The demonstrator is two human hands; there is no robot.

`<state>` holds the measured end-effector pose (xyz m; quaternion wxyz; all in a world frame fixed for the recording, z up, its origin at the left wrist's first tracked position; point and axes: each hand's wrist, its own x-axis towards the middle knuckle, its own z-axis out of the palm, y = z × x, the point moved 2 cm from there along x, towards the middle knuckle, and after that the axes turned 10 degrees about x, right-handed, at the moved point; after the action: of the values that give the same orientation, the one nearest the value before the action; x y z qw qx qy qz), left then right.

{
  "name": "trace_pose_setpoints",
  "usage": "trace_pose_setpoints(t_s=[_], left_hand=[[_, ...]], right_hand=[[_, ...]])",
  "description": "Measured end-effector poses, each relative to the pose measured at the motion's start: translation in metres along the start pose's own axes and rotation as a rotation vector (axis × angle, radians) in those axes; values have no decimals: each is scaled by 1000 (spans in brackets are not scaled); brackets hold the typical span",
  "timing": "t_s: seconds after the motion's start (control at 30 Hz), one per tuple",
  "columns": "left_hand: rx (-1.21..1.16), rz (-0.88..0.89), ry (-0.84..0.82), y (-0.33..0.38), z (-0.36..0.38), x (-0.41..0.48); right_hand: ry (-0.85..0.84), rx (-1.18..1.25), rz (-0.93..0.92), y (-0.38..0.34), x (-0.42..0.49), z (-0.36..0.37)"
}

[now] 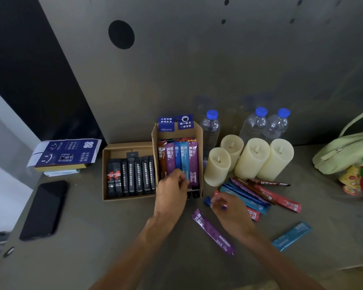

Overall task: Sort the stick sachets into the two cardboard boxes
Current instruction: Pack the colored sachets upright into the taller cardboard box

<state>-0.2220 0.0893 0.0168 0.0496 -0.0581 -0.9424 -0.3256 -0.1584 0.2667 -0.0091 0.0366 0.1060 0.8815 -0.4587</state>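
Two open cardboard boxes stand side by side on the grey table. The low left box (105, 174) holds a row of black stick sachets (130, 176). The taller right box (199, 143) holds coloured sachets (172, 155) standing on end. My left hand (172, 191) is at this box's front and pinches a light-blue sachet (184, 164) among them. My right hand (226, 208) grips a dark-blue sachet (207, 200) just above the table, beside a loose pile of coloured sachets (260, 195). A purple sachet (213, 232) and a light-blue one (291, 235) lie apart.
Several cream pillar candles (252, 158) and three water bottles (254, 124) stand right of the boxes. A black phone (44, 208) lies at left, behind it a blue printed box (63, 153). A green bag (348, 149) with charms sits at far right.
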Motion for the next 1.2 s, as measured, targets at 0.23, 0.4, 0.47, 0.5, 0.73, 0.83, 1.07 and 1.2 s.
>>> trace_pose_setpoints(t_s=[0.23, 0.4, 0.47, 0.5, 0.73, 0.83, 1.07, 1.2], left_hand=[[157, 165, -85, -21, -1, -59], [192, 125, -222, -31, 19, -71], [131, 52, -260, -32, 24, -73], [65, -23, -277, -32, 25, -74], [-630, -332, -361, -14, 27, -80], [-664, -321, -255, -5, 11, -71], [-700, -278, -229, -1, -19, -46], [-713, -280, -240, 3, -20, -47]], right_hand=[[-57, -234, 44, 20, -34, 4], [-160, -460, 24, 11, -48, 12], [-152, -390, 60, 13, -48, 14], [-153, -316, 85, 14, -47, 13], [-197, -14, 7, -2, -52, 8], [-202, 103, 28, -9, -53, 4], [-323, 199, 44, -13, -45, -7], [-282, 287, 55, -20, -41, -5]])
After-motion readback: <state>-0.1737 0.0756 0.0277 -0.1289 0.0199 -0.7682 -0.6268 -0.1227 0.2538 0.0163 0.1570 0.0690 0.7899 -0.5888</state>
